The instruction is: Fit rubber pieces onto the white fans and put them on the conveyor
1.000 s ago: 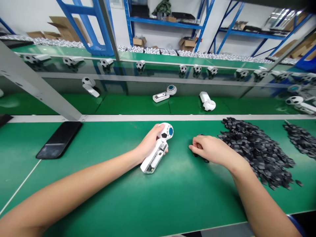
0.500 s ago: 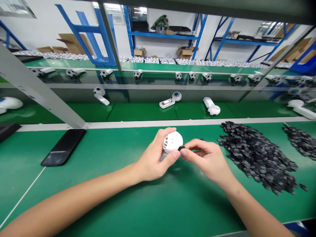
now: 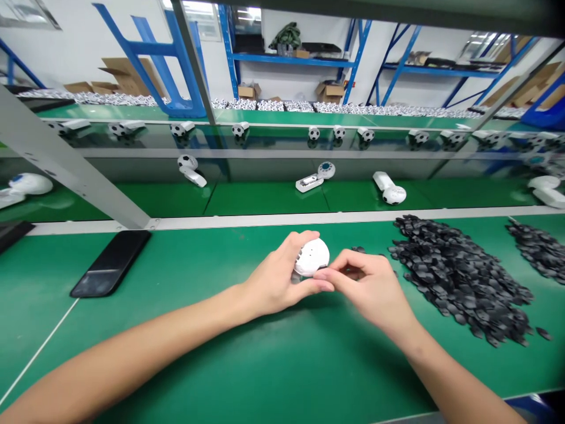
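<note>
Over the green work surface (image 3: 265,365), my left hand (image 3: 280,277) grips a round white plastic shell (image 3: 314,257) with slots on its left side and tiny holes on its face. My right hand (image 3: 364,280) is pinched at the shell's lower right edge, on a small black piece (image 3: 323,268) that shows only as a thin dark sliver. Its fingertips meet my left thumb there. To the right lies a heap of small flat black pieces (image 3: 459,277), and a few loose ones (image 3: 358,249) lie behind my right hand.
A black phone (image 3: 111,264) lies at the left, near a slanted metal post (image 3: 75,165). Beyond the pale rail (image 3: 247,221), a green belt (image 3: 260,197) carries white devices, one with its compartment exposed (image 3: 309,182). A second black heap (image 3: 538,250) sits far right.
My right fingers have moved slightly left and pressed the black piece against the shell's edge, so less of it shows. My left thumb has stretched further right. The devices on the belt have shifted right.
</note>
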`<state>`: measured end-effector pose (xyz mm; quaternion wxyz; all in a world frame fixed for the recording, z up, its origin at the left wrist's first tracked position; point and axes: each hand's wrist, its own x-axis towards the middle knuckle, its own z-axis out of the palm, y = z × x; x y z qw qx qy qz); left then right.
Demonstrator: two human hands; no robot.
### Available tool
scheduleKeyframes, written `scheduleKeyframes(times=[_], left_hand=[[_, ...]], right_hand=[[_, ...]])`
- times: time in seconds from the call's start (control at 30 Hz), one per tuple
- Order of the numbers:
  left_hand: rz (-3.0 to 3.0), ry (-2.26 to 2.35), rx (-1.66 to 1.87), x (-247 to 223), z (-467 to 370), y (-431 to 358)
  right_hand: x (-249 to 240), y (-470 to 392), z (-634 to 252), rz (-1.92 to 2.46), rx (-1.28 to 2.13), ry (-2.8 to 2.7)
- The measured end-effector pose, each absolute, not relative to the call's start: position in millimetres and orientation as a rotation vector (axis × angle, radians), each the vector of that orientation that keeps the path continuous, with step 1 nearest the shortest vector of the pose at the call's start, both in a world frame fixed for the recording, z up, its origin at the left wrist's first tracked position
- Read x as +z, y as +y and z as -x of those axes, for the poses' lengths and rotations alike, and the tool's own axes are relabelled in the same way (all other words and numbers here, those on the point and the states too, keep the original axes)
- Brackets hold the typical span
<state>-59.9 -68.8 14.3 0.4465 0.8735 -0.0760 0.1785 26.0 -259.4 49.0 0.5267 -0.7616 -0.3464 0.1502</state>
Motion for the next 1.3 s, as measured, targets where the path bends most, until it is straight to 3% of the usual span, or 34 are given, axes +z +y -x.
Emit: scheduleKeyframes(times=[0.2, 0.47, 0.67, 0.83, 0.97, 1.3], left_hand=[[-2.062, -0.099, 0.265, 35, 59, -63], [-1.766, -0.062, 0.201, 41, 59, -52], [-1.841, -0.221, 0.396, 38, 61, -53], [-2.164, -0.423, 0.591, 24, 55, -53], [-2.338, -0.317, 0.701, 9, 56, -55], [-2.305, 0.066, 0.318, 13, 73, -75]], right_hand=[[60, -273, -52, 1.881, 0.494, -1.166], [52, -302, -104, 2.333, 0.781, -1.278], [40, -301, -107, 2.372, 0.833, -1.257], [44, -294, -98, 2.293, 0.795, -1.326], [48, -286, -87, 2.127, 0.763, -1.362], [50, -279, -59, 1.738, 0.738, -0.922]])
